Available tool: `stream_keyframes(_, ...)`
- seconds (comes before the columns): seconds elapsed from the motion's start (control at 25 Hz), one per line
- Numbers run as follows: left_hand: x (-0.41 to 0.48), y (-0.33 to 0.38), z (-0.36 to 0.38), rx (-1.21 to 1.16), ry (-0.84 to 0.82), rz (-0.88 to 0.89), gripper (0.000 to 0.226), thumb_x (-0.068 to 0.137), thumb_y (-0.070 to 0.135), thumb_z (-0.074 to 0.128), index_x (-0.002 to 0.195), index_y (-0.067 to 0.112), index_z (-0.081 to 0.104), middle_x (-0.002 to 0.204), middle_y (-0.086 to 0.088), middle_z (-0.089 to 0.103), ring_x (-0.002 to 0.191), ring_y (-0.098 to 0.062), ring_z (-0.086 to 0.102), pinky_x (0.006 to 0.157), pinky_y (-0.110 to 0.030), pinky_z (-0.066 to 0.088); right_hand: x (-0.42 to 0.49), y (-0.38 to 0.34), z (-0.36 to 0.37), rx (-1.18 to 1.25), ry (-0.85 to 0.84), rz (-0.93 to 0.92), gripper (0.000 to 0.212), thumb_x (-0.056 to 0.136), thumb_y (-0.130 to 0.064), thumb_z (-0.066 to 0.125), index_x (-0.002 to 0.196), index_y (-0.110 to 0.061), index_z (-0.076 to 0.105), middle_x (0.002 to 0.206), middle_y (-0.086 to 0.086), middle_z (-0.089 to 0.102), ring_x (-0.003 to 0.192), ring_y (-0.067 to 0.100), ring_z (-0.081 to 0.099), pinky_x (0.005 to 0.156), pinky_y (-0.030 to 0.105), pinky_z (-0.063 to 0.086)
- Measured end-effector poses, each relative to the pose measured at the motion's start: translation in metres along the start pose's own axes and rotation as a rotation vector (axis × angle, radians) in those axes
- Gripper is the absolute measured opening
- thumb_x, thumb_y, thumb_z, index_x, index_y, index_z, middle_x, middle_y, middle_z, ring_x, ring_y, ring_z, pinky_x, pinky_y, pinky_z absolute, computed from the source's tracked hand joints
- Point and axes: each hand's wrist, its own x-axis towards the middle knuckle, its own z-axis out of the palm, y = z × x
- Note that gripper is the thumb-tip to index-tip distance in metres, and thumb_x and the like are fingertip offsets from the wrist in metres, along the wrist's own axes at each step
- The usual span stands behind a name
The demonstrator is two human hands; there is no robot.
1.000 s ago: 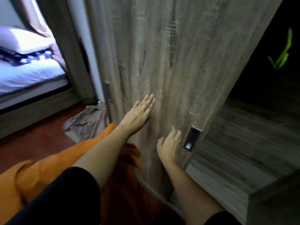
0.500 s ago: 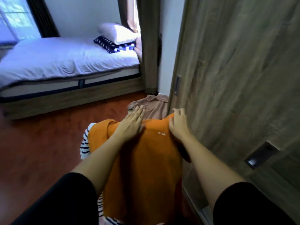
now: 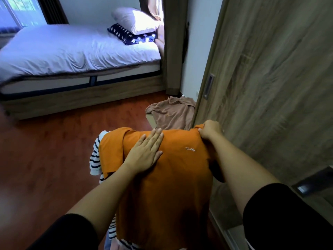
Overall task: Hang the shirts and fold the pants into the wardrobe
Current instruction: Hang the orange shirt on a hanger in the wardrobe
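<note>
Head view. An orange shirt (image 3: 173, 186) lies spread at frame centre, running toward 6 o'clock, on top of a striped shirt (image 3: 94, 159) that shows along its 9 o'clock edge. The left hand (image 3: 146, 153) lies flat on the orange shirt, fingers straight and together, grasping nothing. The right hand (image 3: 210, 130) grips the shirt's far corner at 1 o'clock, fingers curled round the fabric. The wardrobe door (image 3: 270, 87) stands at 3 o'clock, just beside the shirt. A tan garment (image 3: 171, 112) lies on the floor (image 3: 45, 150) at 12 o'clock; a bed (image 3: 72, 47) lies at 10 o'clock.
</note>
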Motion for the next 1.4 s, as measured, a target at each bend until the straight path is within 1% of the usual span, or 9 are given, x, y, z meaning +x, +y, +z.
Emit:
stream_keyframes(0.12,0.001,-0.001,0.0,0.017,0.002,-0.002,0.062,0.1,0.045,0.006,0.144,0.007,0.028,0.149,-0.01,0.035,0.139,-0.019,0.022,0.109,-0.036,0.014,-0.003,0.005,-0.006,0.359,0.169,-0.074,0.01,0.091,-0.028,0.055,0.095,-0.019,0.059,0.113,0.013,0.06,0.109,0.031,0.054,0.091,0.041,0.04)
stream_keyframes(0.28,-0.001,0.001,0.001,0.012,0.009,-0.028,0.06,0.1,0.046,0.006,0.145,0.009,0.023,0.15,-0.008,0.029,0.145,-0.013,0.003,0.111,-0.035,0.011,-0.027,0.017,-0.025,0.675,-0.1,-0.346,0.013,0.094,-0.018,0.051,0.086,-0.016,0.042,0.09,0.005,0.051,0.08,0.016,0.049,0.067,0.031,0.041)
stream_keyframes(0.52,0.0,0.003,-0.002,-0.036,-0.025,-0.02,0.068,0.097,0.05,0.003,0.146,0.009,0.027,0.152,-0.007,0.026,0.141,-0.022,0.026,0.115,-0.034,0.009,-0.051,0.027,-0.063,0.548,-0.295,-0.454,0.031,0.074,0.003,0.064,0.075,-0.021,0.045,0.093,0.004,0.049,0.09,0.025,0.05,0.073,0.035,0.044)
stream_keyframes(0.6,0.0,0.005,-0.008,-0.226,-0.035,-0.038,0.069,0.094,0.055,0.009,0.149,0.015,0.021,0.155,0.0,0.017,0.144,-0.018,0.017,0.116,-0.034,0.007,-0.063,0.023,-0.071,0.592,-0.303,-0.483,0.028,0.075,-0.002,0.069,0.076,-0.022,0.048,0.09,-0.001,0.05,0.086,0.02,0.05,0.067,0.028,0.042)
stream_keyframes(0.72,0.013,0.005,-0.024,-0.626,0.122,-0.258,0.054,0.097,0.044,0.032,0.14,0.012,0.038,0.148,-0.006,0.037,0.137,-0.02,0.032,0.11,-0.031,0.022,-0.073,0.017,-0.074,0.611,-0.179,-0.544,0.027,0.077,-0.016,0.073,0.08,-0.017,0.047,0.08,-0.005,0.05,0.074,0.01,0.048,0.064,0.023,0.039)
stream_keyframes(0.88,0.03,-0.035,-0.036,-0.4,0.082,-0.734,0.053,0.096,0.029,0.046,0.139,0.0,0.034,0.144,-0.02,0.036,0.133,-0.033,0.031,0.11,-0.04,0.027,-0.071,0.016,-0.07,0.283,-0.195,-0.525,0.047,0.079,-0.01,0.069,0.115,-0.024,0.043,0.11,-0.004,0.043,0.104,0.017,0.047,0.082,0.03,0.039)
stream_keyframes(1.04,0.029,-0.052,-0.037,-0.341,-0.118,-0.802,0.035,0.097,0.027,0.046,0.114,-0.003,0.051,0.116,-0.023,0.059,0.109,-0.037,0.051,0.093,-0.04,0.038,-0.064,0.021,-0.056,-0.092,-0.197,-0.433,0.066,0.078,-0.015,0.073,0.135,-0.015,0.04,0.132,0.009,0.049,0.119,0.027,0.049,0.093,0.035,0.045)
stream_keyframes(1.24,0.016,-0.056,-0.048,-0.508,0.287,-0.86,0.02,0.094,0.004,0.045,0.108,0.0,0.059,0.109,-0.019,0.062,0.097,-0.03,0.056,0.078,-0.03,0.041,-0.068,0.016,-0.061,0.005,-0.087,-0.421,0.028,0.089,-0.018,0.057,0.117,-0.016,0.059,0.114,0.011,0.063,0.092,0.022,0.056,0.073,0.029,0.043)
stream_keyframes(1.4,-0.023,-0.03,-0.064,-0.668,0.609,-0.64,0.023,0.093,0.007,0.042,0.111,0.002,0.054,0.104,-0.015,0.053,0.083,-0.018,0.05,0.07,-0.024,0.038,-0.071,0.006,-0.061,0.207,-0.106,-0.474,0.023,0.09,-0.016,0.054,0.111,-0.021,0.061,0.103,0.003,0.062,0.09,0.017,0.055,0.076,0.027,0.041)
